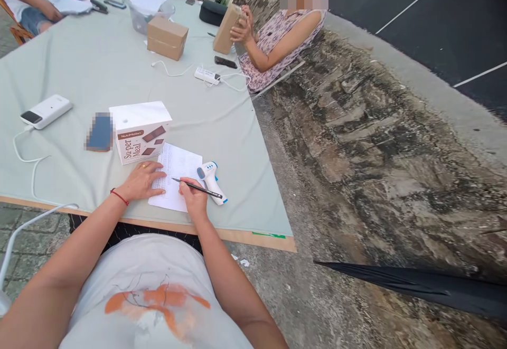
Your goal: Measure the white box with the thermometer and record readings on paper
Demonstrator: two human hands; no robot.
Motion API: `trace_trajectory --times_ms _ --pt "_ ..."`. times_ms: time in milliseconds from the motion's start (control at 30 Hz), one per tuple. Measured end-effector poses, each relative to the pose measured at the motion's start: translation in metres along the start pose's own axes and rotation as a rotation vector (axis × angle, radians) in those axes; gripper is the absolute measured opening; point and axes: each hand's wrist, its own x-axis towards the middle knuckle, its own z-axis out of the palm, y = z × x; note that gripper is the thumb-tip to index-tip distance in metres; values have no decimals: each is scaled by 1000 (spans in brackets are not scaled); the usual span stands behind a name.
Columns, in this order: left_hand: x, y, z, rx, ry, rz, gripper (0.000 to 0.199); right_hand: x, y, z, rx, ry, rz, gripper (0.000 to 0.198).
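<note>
My right hand [194, 198] is closed around a black pen [201, 188], its tip over a sheet of paper [182, 162] with rows of small print or writing. Fingers spread, my left hand [143, 181] lies flat on the table and the sheet's left edge. A red string bracelet circles that wrist. Just beyond the left hand stands a white "Super Meal" box [138, 132] with brown pictures, by the paper's upper left edge. A white and blue infrared thermometer [213, 180] lies right of the sheet, partly behind the pen.
On the pale tablecloth [91, 74] lie a white power bank [46, 111] with a cable, a blurred blue item [100, 132], a cardboard box [168, 37] and a power strip [207, 76]. A person [277, 43] at the right holds another carton [228, 28]. Other people sit at the far side.
</note>
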Motion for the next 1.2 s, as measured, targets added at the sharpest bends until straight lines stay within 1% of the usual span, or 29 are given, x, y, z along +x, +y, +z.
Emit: trace_trajectory --times_ms 133,267,367,667,933,1200 --pt "0 2 -2 -9 8 2 51 -5 4 7 -59 61 52 27" --pt "0 2 -2 -16 20 8 50 -8 1 10 -128 21 17 22" --pt "0 1 -1 -20 26 12 50 -8 -2 10 -162 -9 -10 22" --pt "0 2 -1 -12 13 11 50 -7 -1 10 -214 -53 -24 23" --pt "0 2 -1 -21 14 11 49 -7 2 9 -227 -53 -28 21" --pt "0 3 -2 -19 8 10 50 -7 -4 9 -198 -43 -6 22"
